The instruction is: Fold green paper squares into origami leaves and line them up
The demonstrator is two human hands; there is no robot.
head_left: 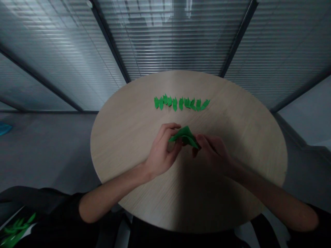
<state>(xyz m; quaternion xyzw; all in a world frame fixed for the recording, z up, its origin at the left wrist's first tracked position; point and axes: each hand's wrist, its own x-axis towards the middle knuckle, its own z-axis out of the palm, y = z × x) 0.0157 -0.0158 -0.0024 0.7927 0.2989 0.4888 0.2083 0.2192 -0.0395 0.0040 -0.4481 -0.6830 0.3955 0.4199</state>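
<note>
A piece of green paper [185, 133], bent into a curved, partly folded shape, is held up over the middle of the table. My left hand [163, 148] pinches its left side between thumb and fingers. At the paper's right corner, my right hand [213, 150] grips the edge with thumb and fingertips; part of these fingers lies in shadow. Beyond both hands, a row of small folded green paper pieces [175, 104] with pointed tips lies across the table.
The round wooden table [124, 137] stands close to a glass partition with blinds [165, 51]. At the lower left, more green pieces [18, 229] rest on something dark beside me. A blue object [5, 128] is on the floor at the far left.
</note>
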